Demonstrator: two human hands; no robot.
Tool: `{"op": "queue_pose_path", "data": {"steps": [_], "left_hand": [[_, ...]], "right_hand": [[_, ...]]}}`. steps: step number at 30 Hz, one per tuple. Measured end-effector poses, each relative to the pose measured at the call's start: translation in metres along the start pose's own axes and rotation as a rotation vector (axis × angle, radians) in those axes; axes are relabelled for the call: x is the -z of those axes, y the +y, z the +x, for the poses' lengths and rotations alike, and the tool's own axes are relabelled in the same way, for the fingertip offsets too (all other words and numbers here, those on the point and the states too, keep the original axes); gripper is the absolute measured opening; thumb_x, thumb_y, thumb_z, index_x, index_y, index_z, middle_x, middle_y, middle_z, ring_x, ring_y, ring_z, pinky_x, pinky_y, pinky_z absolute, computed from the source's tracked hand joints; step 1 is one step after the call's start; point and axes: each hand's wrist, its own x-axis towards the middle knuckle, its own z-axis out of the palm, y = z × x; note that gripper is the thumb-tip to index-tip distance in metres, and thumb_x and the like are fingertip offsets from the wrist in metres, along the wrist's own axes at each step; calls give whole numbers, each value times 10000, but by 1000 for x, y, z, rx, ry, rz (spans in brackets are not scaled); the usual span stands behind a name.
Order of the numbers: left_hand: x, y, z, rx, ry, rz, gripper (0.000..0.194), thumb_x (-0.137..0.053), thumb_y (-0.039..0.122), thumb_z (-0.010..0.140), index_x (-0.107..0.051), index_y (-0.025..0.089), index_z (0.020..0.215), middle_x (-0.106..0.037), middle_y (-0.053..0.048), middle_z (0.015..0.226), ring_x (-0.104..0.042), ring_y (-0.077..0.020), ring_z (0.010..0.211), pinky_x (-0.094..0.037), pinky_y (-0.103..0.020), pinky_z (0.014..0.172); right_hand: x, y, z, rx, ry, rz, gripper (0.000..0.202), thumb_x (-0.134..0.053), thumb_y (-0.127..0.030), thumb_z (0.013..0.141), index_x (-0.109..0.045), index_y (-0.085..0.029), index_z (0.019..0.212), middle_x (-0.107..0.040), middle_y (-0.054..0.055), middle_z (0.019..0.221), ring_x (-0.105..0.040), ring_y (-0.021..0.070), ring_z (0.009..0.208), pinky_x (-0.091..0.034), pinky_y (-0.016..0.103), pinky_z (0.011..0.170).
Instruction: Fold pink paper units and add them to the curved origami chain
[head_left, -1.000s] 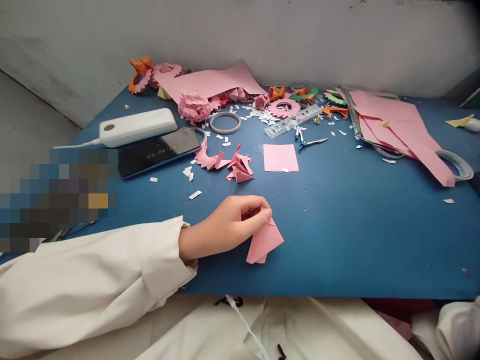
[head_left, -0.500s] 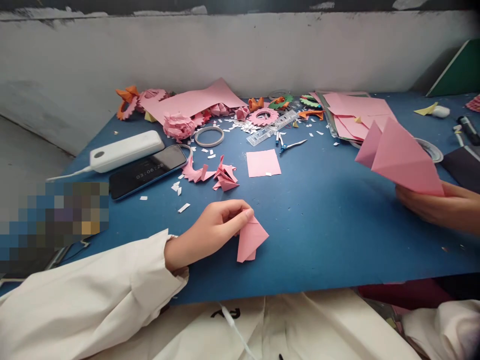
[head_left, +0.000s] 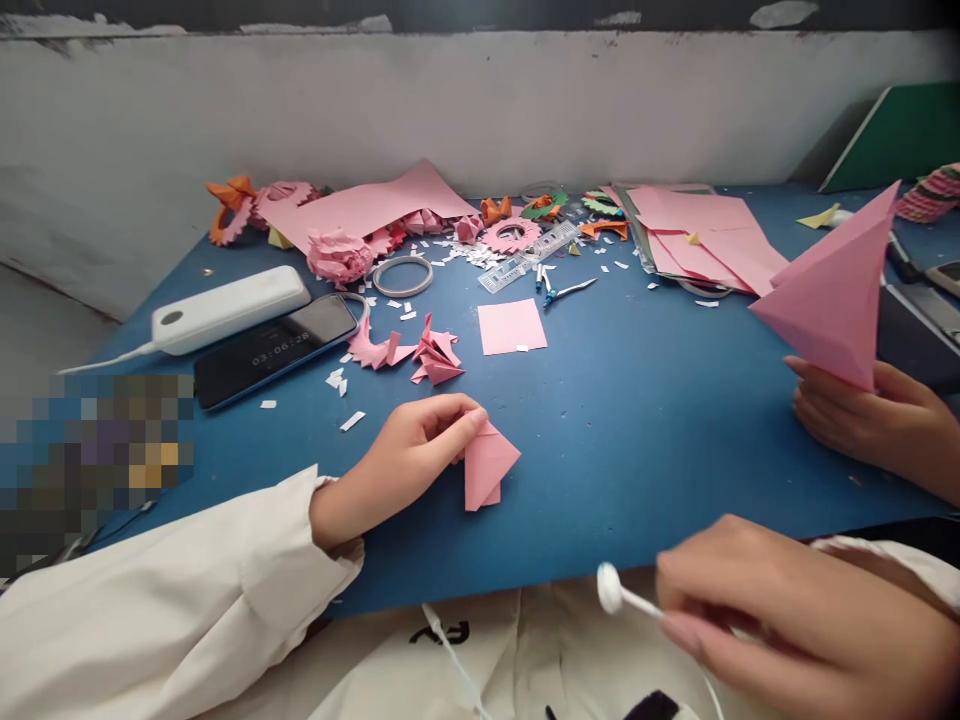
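My left hand [head_left: 420, 450] pinches the upper corner of a small folded piece of pink paper [head_left: 489, 465] just above the blue table. At the lower right, my right hand [head_left: 795, 610] is closed on the thin white cord of an earphone [head_left: 610, 588]. The earphone's round end sticks out to the left of my fingers, over my lap. Past my left hand lies a flat pink paper square [head_left: 513, 326] with a white scrap on its lower edge. Left of that sit a spiky folded pink paper piece [head_left: 437, 355] and a curved pink chain of folds [head_left: 375, 345].
Another person's hand [head_left: 877, 430] holds a large folded pink sheet [head_left: 832, 300] at the right. A phone [head_left: 277, 350] and white power bank [head_left: 229, 310] lie at left. Along the wall are paper scraps, a tape roll [head_left: 403, 276], a clear ruler [head_left: 529, 257] and pink sheets [head_left: 697, 225].
My right hand has come into view from the lower right with the earphone. The other person's pink sheet has turned to point upward. My left hand keeps its pinch; the view has shifted slightly.
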Motion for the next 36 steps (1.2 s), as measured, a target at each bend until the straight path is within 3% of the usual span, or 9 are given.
{"op": "queue_pose_path", "data": {"steps": [2, 5, 9, 13, 18, 23, 27, 30, 36], "left_hand": [[-1, 0, 1, 13, 39, -11, 344, -546, 487, 861, -602, 160, 771, -525, 19, 689, -455, -108, 633, -380, -205, 570], [-1, 1, 4, 32, 81, -28, 332, -549, 484, 858, -603, 160, 807, -511, 25, 646, -454, -103, 593, -380, -202, 543], [0, 3, 6, 50, 98, -38, 319, -561, 479, 848, -604, 164, 834, -532, 34, 580, -418, -84, 491, -315, -199, 466], [1, 6, 4, 53, 82, -51, 297, -596, 463, 824, -618, 167, 825, -581, 30, 583, -423, -75, 466, -319, -200, 459], [1, 5, 3, 53, 61, -81, 292, -612, 455, 819, -633, 164, 797, -588, 26, 572, -464, -82, 491, -333, -194, 461], [0, 3, 5, 69, 92, -142, 316, -642, 463, 802, -625, 156, 875, -662, -8, 657, -520, -93, 508, -380, -193, 467], [1, 2, 5, 64, 140, -171, 302, -644, 451, 800, -602, 158, 857, -698, -29, 730, -552, -97, 531, -416, -198, 497], [2, 3, 5, 63, 146, -171, 292, -648, 447, 794, -602, 161, 827, -707, -32, 725, -552, -97, 515, -427, -208, 509], [1, 4, 5, 78, 99, -155, 361, -666, 516, 773, -618, 158, 778, -703, -39, 687, -583, -125, 537, -467, -228, 518]], "right_hand": [[-12, -29, 20, -115, 131, -18, 365, -264, -262, 987, -462, -199, 687, -548, -14, 627, -452, 96, 541, -316, 217, 522], [-17, -43, 42, -223, 226, -29, 348, -351, -312, 983, -419, -203, 659, -510, -35, 572, -408, 98, 493, -264, 251, 495], [-1, -38, 63, -302, 285, -209, 486, -383, -388, 976, -373, -188, 532, -437, -15, 468, -286, 104, 406, -163, 296, 461], [11, -39, 80, -290, 412, -262, 328, -492, -428, 925, -508, -213, 679, -521, -9, 530, -388, 121, 428, -193, 288, 458], [27, -26, 46, -249, 523, -191, 365, -463, -447, 947, -593, -252, 667, -517, -12, 512, -416, 111, 455, -281, 298, 479], [49, -24, 19, -258, 565, -133, 531, -350, -566, 970, -609, -176, 720, -489, -35, 512, -409, 87, 447, -331, 251, 484], [42, -35, 72, -248, 510, -69, 599, -373, -623, 931, -465, -206, 510, -426, -24, 418, -339, 94, 387, -254, 279, 443], [41, -30, 112, -299, 589, 75, 551, -425, -654, 894, -517, -188, 616, -522, 1, 533, -416, 104, 459, -256, 259, 464], [36, -2, 132, -103, 611, 203, 341, -441, -412, 936, -521, -176, 704, -531, -32, 614, -435, 86, 561, -323, 223, 549]]}}
